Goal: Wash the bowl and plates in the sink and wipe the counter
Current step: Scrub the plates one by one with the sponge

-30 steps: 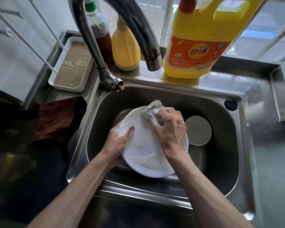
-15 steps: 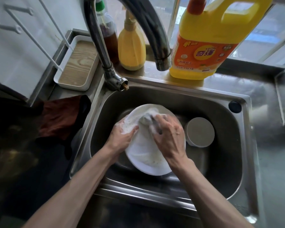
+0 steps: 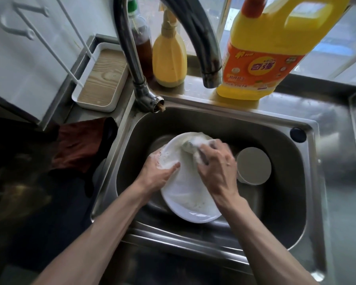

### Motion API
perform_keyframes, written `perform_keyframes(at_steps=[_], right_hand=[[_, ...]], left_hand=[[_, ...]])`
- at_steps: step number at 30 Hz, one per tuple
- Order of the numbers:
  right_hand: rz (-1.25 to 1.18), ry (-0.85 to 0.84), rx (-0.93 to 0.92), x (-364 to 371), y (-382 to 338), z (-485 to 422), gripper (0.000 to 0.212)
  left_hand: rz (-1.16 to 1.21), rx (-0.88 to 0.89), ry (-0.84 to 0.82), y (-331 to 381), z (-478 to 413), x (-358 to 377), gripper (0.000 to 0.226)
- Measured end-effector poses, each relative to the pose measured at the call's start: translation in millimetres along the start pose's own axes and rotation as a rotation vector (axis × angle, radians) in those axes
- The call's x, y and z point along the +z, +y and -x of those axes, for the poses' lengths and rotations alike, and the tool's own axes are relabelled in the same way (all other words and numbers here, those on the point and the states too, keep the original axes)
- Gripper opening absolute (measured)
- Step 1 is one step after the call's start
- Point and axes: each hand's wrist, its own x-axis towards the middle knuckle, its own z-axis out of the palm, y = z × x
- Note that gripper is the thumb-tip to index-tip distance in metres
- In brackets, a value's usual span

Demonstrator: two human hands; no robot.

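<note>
Starting at the far left, a white rectangular tray with a wood-grain floor (image 3: 103,79) sits on the steel bench (image 3: 341,182), and a dark red cloth (image 3: 78,147) lies crumpled just in front of it. Beside the tray the curved chrome tap (image 3: 132,54) rises from the corner of the stainless steel sink (image 3: 296,202). A brown bottle with a green cap (image 3: 141,44) and a yellow pump bottle (image 3: 170,56) stand behind the tap.

Inside the basin, the left hand (image 3: 158,173) holds the round white plate (image 3: 189,202) by its left rim. Its grip is clamped, the thumb lying over the soapy face, and the plate is tilted above the sink floor. Compared with half a second ago the thumb reaches a little further across the plate, with more foam around it.

The right hand (image 3: 218,169) has its grip closed on a foamy pale dishcloth (image 3: 191,144), pressed against the plate's upper rim. It still works the same upper part as before.

Just right of that hand a grey round bowl (image 3: 253,165) rests upside down in the basin, where it was earlier. Behind the sink stands a large yellow detergent jug with an orange label (image 3: 261,58), and a black round plug (image 3: 298,135) sits in the sink's rear right corner.
</note>
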Motion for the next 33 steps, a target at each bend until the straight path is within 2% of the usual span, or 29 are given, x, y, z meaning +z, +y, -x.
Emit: perform_keyframes(at_steps=[2,6,9,11,14,18,19,23,24,27,28,33], right_hand=[[0.013,-0.043,-0.13,4,-7,6,0.012],[-0.059,0.049,0.114,-1,1,2,0.012],[-0.19,-0.052,-0.042,0,-13,7,0.022],[-0.267,-0.06,-0.082,-1,-14,5,0.022],[-0.22,0.006,-0.11,-1,-8,5,0.017],[-0.158,0.027,-0.282,1,-16,11,0.01],[-0.121,0.039,-0.264,0,-13,10,0.008],[-0.031,0.09,0.098,-9,4,0,0.01],[-0.035,0.085,0.078,-9,1,0,0.011],[-0.071,0.038,-0.179,-4,-16,6,0.012],[-0.074,0.037,-0.208,-5,-17,4,0.012],[0.103,0.112,0.081,-10,9,-10,0.02]], left_hand=[[0.007,0.009,-0.001,-1,0,1,0.043],[0.0,0.0,-0.022,-1,0,3,0.044],[-0.037,0.026,-0.02,1,-1,4,0.051],[-0.039,0.019,-0.024,3,0,5,0.053],[-0.07,0.008,-0.063,7,2,2,0.054],[-0.11,-0.025,-0.104,12,4,1,0.049],[-0.119,-0.032,-0.098,11,5,0,0.048],[-0.143,-0.039,-0.049,6,4,-3,0.04],[-0.144,-0.037,-0.046,5,4,-3,0.04],[-0.128,-0.021,-0.067,7,6,1,0.044],[-0.116,-0.021,-0.07,7,6,1,0.044],[-0.042,-0.045,0.024,8,8,-1,0.038]])
